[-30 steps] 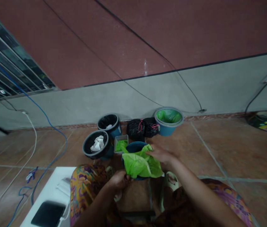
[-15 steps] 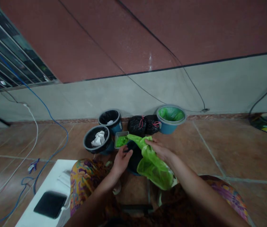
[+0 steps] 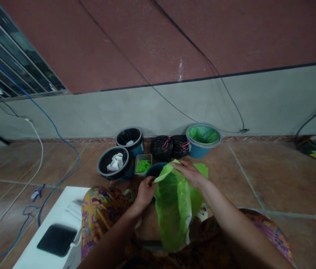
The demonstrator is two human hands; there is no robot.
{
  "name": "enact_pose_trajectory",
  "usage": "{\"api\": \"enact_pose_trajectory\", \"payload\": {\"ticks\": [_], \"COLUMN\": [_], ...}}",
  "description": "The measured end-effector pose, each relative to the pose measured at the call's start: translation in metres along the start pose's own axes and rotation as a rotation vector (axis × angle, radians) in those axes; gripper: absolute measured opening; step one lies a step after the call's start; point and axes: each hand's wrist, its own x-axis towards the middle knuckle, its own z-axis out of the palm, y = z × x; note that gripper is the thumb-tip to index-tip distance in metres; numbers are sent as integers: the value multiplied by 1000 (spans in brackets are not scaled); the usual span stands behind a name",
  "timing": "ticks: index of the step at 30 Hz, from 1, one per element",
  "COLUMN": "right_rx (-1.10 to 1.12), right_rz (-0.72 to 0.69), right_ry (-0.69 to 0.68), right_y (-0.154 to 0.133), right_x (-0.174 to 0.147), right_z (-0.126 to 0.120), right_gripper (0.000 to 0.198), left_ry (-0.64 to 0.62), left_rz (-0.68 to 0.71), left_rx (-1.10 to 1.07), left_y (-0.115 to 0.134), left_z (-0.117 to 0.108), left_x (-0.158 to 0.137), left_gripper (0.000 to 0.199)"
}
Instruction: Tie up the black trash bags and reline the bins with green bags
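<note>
Low over the tiled floor (image 3: 287,179), between the person's knees (image 3: 98,220), a green bag (image 3: 173,213) is hanging from both hands. The left hand (image 3: 146,191) is pinching the bag's upper left edge between curled fingers and thumb, its forearm slanting up from the lower left. The right hand (image 3: 189,172) is sitting a little higher, palm down, its fingers gripping the top edge; the plastic is hiding where its thumb lies. The right forearm is slanting in from the lower right, so the arms are forming a wedge around the bag.

The bag's film is looking thin and translucent, drooping in long, soft folds, while one flap is spreading out behind the right hand. Beyond the bag's left edge, a round blue bin (image 3: 154,170) is standing partly covered. Just past it, a small rectangular tray (image 3: 137,164) is holding crumpled green plastic (image 3: 143,166). To the left, two black-lined bins (image 3: 127,175) are standing close together, the nearer one holding crumpled white paper (image 3: 115,161). By the smooth wall (image 3: 90,116), bulging black sacks (image 3: 162,147) with pink ties are lying beside a green-lined bin (image 3: 198,151).
</note>
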Motion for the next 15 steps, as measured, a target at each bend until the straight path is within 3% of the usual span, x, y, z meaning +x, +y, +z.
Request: {"api": "enact_pose_trajectory", "payload": {"ticks": [4, 8, 11, 15], "right_rx": [-212, -601, -868, -1018], "right_rz": [-39, -89, -148, -58], "right_ry": [-34, -59, 14, 86], "right_y": [-7, 7, 26, 47], "right_x": [8, 11, 9, 8], "right_z": [-20, -24, -13, 1], "right_gripper": [49, 50, 37, 14], "left_ry": [216, 410, 553, 697], "left_rz": [-43, -31, -16, 9], "left_rx": [16, 159, 261, 323], "left_y": [-10, -16, -18, -16], "left_z": [-33, -66, -90, -110], "left_x": [8, 13, 15, 18], "left_gripper": [13, 17, 19, 23]}}
